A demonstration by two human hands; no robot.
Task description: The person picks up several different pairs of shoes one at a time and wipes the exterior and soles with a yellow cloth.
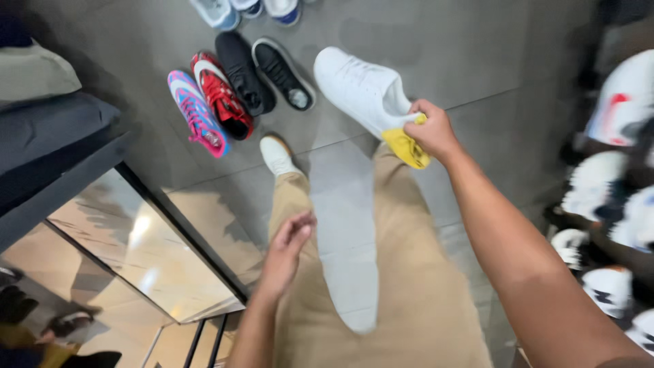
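My right hand (430, 129) grips a white sneaker (361, 88) by its heel, together with a yellow cloth (407, 148) pressed against the heel. The sneaker hangs in the air above the grey tiled floor, toe pointing away to the upper left. My left hand (289, 242) hovers over my left thigh with fingers loosely curled and holds nothing. My tan trousers and one white shoe (278, 155) on my foot show below.
On the floor ahead lie a pink and blue boot (196, 112), a red boot (221, 95) and two black shoes (262, 71). A glossy display case (136, 245) stands at left. Shelves of white shoes (613, 204) line the right edge.
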